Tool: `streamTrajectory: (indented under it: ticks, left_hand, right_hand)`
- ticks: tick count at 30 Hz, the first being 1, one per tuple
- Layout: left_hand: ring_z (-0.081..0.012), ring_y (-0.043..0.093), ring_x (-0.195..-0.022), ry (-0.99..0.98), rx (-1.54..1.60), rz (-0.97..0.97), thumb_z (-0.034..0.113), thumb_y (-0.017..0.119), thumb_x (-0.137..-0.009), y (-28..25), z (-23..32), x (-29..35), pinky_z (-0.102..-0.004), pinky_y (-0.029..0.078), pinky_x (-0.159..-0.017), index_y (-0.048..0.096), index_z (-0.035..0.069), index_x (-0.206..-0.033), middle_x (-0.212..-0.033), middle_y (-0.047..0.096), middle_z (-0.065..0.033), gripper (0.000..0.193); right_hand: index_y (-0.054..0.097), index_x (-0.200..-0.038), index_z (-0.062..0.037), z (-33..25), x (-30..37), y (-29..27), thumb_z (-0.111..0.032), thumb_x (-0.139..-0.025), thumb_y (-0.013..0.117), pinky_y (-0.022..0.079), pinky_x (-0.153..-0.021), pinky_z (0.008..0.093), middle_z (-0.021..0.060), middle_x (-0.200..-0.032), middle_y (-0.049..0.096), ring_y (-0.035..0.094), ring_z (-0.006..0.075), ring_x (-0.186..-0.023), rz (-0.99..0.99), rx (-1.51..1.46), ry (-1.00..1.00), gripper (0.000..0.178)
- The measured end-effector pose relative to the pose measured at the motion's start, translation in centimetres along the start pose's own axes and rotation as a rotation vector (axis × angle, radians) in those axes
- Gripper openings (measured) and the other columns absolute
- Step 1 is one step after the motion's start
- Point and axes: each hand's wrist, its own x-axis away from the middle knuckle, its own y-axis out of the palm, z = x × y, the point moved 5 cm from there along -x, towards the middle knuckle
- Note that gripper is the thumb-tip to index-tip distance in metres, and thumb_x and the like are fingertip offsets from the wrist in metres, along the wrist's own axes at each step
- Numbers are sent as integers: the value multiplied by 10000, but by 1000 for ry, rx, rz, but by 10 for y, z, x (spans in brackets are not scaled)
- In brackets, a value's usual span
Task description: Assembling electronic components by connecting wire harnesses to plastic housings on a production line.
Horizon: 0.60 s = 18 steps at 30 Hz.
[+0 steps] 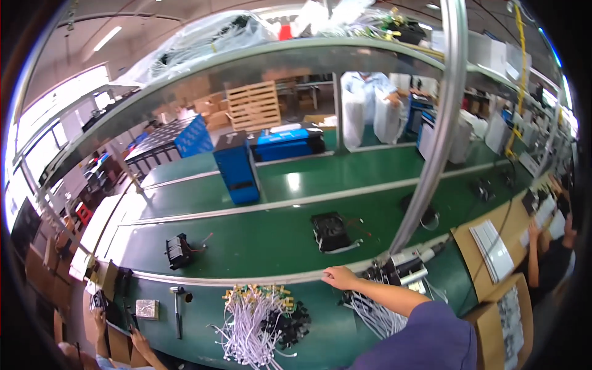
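Note:
My right arm, in a dark purple sleeve, bends in from the lower right. My right hand [338,278], fingers curled in a loose fist, rests at the pale metal rail [246,279] along the conveyor's near edge; nothing shows in it. My left hand is out of view. Below the hand, to its left, lies a pile of white cables [246,336] with yellowish connectors, beside a heap of small black parts [293,324]. More white cables [373,317] lie partly hidden under my forearm. A black fan [331,232] with wires sits on the green conveyor beyond the rail.
Another black fan unit [178,251] and a blue-and-black case [237,169] stand on the conveyor. A hammer [177,311] and a silvery block [147,309] lie at left, near another person's hands [140,342]. A metal post [435,142] rises at right; a co-worker's arm [533,253] is beyond.

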Motion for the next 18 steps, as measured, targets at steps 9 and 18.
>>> streamTrajectory:
  ticks: [9,18]
  left_hand:
    - [-271,639,-865,79,-91,-270,268,634,-868,42,-69,63,-384,495,-760,666,33,-1041,-930,673,-168,293]
    - [-265,639,-899,141,-168,-369,282,622,-872,63,-75,49,-390,496,-777,675,52,-1044,-970,676,-156,292]
  right_hand:
    - [675,-1047,-50,-49,88,44,-313,-877,646,540,-736,356,141,-913,707,689,277,-836,-3,-253,158,315]
    - [689,-1051,-49,-13,140,44,-303,-877,658,538,-717,321,133,-888,716,701,231,-796,31,-416,291,309]
